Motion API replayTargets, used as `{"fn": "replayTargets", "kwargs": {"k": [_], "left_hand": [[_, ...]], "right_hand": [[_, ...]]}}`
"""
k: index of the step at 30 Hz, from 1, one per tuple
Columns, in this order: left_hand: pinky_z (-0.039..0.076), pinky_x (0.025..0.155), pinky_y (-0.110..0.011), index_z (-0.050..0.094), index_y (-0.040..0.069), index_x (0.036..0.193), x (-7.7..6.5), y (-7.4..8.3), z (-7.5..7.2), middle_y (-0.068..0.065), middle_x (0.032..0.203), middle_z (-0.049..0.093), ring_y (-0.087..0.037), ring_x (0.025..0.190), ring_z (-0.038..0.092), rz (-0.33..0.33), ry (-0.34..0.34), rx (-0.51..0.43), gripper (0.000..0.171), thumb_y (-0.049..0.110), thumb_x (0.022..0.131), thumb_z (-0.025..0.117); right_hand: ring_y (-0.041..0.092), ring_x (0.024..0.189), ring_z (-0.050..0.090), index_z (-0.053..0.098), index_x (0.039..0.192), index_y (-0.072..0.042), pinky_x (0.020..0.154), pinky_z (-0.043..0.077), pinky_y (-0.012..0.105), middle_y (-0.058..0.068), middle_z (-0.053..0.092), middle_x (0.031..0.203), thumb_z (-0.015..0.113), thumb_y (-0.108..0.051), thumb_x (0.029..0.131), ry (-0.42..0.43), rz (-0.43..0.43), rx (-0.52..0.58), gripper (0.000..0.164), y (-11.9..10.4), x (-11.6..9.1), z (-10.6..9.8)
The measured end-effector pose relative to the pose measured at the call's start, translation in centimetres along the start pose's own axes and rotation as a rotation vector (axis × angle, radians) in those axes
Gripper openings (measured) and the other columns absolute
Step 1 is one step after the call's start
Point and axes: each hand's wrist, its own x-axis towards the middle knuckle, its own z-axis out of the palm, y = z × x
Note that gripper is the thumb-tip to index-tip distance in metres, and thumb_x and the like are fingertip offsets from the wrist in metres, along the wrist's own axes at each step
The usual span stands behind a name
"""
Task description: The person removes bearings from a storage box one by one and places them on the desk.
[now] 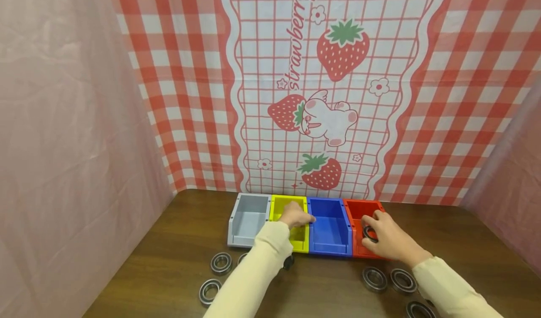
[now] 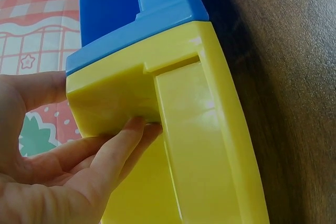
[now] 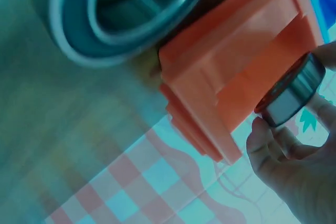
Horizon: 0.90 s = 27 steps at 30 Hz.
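Note:
My left hand [image 1: 294, 214] reaches into the yellow bin [image 1: 300, 247]. In the left wrist view its fairly straight fingers [image 2: 113, 156] are inside that bin, and the thumb lies by the border with the blue bin [image 2: 136, 35]. No object shows in this hand. Over the red bin [image 1: 359, 250], my right hand [image 1: 389, 236] pinches a ball bearing [image 3: 296, 93] by its rim between thumb and fingers. The bearing is tilted and sits above the bin's opening in the right wrist view.
A grey bin [image 1: 249, 241] ends the row at the left. Loose bearings lie in front: a pair at left, one bearing [image 1: 217, 272] behind another, one partly under the left sleeve [image 1: 253, 275], and several near the right forearm. A checked cloth [image 1: 194, 120] hangs behind.

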Motion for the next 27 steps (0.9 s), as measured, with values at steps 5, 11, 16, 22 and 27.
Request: {"fn": "replayTargets", "kwargs": {"k": [5, 11, 16, 22, 27], "left_hand": [[0.039, 0.053, -0.025, 0.053, 0.004, 0.073, -0.1, 0.0, 0.2, -0.005, 0.067, 0.050, -0.016, 0.056, 0.046, 0.008, 0.008, 0.018, 0.030, 0.021, 0.077, 0.078], [0.038, 0.052, -0.026, 0.054, 0.003, 0.076, -0.2, 0.0, 0.1, -0.006, 0.067, 0.050, -0.017, 0.055, 0.046, 0.013, 0.010, 0.029, 0.031, 0.021, 0.077, 0.078], [0.038, 0.052, -0.026, 0.052, 0.004, 0.074, -0.2, 0.1, -0.2, -0.004, 0.063, 0.047, -0.017, 0.054, 0.045, 0.009, 0.018, 0.012, 0.032, 0.022, 0.077, 0.078], [0.036, 0.050, -0.025, 0.052, 0.004, 0.073, -0.3, 0.1, 0.0, -0.004, 0.063, 0.047, -0.015, 0.052, 0.042, 0.013, 0.017, 0.020, 0.031, 0.020, 0.077, 0.078], [0.036, 0.050, -0.024, 0.052, 0.003, 0.076, -0.3, 0.1, 0.0, -0.005, 0.065, 0.049, -0.014, 0.051, 0.042, 0.008, 0.018, 0.017, 0.031, 0.020, 0.077, 0.078]], "right_hand": [[0.009, 0.072, 0.036, 0.060, 0.088, -0.016, 0.061, 0.033, 0.024, -0.005, 0.041, 0.077, 0.075, -0.016, 0.066, 0.111, -0.071, -0.021, 0.027, -1.1, -1.5, 0.0], [0.010, 0.077, 0.038, 0.063, 0.093, -0.015, 0.063, 0.040, 0.025, -0.005, 0.047, 0.084, 0.077, -0.017, 0.064, 0.095, -0.072, -0.017, 0.032, -2.6, -3.1, -0.4], [0.017, 0.087, 0.049, 0.066, 0.098, -0.013, 0.074, 0.053, 0.038, 0.002, 0.059, 0.097, 0.078, -0.019, 0.063, 0.067, -0.049, -0.018, 0.037, -3.8, -4.4, -0.8], [0.002, 0.081, 0.038, 0.063, 0.091, -0.023, 0.063, 0.043, 0.021, -0.016, 0.047, 0.087, 0.080, -0.019, 0.057, 0.137, -0.124, -0.014, 0.039, -4.8, -6.2, -0.6], [0.010, 0.095, 0.050, 0.065, 0.102, -0.019, 0.074, 0.054, 0.032, -0.009, 0.057, 0.102, 0.081, -0.027, 0.064, -0.070, -0.029, 0.022, 0.042, -5.3, -7.6, -0.6]]}}
